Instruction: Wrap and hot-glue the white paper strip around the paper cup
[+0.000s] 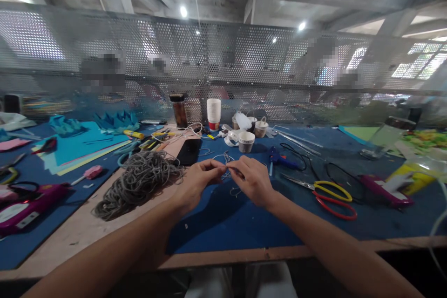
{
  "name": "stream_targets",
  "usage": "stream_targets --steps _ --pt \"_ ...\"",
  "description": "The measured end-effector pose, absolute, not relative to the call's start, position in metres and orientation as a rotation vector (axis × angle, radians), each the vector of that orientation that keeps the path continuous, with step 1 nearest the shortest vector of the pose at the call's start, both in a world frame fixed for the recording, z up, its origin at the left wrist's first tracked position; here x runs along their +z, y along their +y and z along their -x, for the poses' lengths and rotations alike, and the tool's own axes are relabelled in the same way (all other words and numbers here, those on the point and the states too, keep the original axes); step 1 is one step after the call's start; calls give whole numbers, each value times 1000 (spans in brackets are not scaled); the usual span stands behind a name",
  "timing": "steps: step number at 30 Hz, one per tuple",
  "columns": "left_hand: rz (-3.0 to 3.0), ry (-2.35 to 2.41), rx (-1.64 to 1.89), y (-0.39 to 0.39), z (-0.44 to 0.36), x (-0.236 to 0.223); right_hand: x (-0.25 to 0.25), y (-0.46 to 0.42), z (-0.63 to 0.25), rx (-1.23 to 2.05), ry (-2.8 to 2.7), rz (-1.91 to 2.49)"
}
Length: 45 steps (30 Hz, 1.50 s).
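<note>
My left hand (202,179) and my right hand (252,179) meet fingertip to fingertip above the blue mat (223,233). Both are closed in a pinch on a thin grey cord (228,156), whose loops show just behind the fingers and below them. What lies right between the fingertips is mostly hidden. Beside my left forearm is a loose heap of grey cord (139,181). Scissors (333,193) with one yellow and one red handle lie to the right of my right hand, and a blue glue gun (284,158) rests behind them.
Small cord-wrapped cups (246,142) and a stack of paper cups (213,111) stand ahead, near a dark-lidded jar (179,111). A black phone (189,152) lies past the cord heap. Purple power strips (33,207) sit at both sides. A perforated metal screen (223,56) closes off the back.
</note>
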State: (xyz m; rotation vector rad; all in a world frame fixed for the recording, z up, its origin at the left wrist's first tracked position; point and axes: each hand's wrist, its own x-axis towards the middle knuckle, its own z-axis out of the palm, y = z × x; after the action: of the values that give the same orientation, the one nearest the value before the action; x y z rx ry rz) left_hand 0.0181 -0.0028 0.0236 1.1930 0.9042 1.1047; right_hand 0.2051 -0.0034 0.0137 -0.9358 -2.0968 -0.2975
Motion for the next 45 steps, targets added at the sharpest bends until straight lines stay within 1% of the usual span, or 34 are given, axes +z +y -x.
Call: stream_targets --steps 4,10,13,19,23,28,34,45 --pt "-1191 903 1131 -4 -19 22 15 -5 -206 -466 -2125 927" --pt "-1305 949 1190 -2 -18 16 16 -5 -204 -445 -2123 915" --pt "-1418 1012 1217 -3 -19 18 15 -5 -202 -308 -2103 923" --pt "-1632 1142 1302 -8 -19 19 14 -5 -198 102 -2002 931" --pt "-1666 1134 1313 -9 -19 19 14 -4 -197 219 -1949 929" --pt "-1557 1002 1211 -7 -18 23 16 -3 -200 209 -1917 905" --pt "-1267 792 1086 -5 -16 27 17 -1 -203 178 -1939 893" --pt "-1162 785 953 0 -13 29 18 -2 -208 68 -2049 906"
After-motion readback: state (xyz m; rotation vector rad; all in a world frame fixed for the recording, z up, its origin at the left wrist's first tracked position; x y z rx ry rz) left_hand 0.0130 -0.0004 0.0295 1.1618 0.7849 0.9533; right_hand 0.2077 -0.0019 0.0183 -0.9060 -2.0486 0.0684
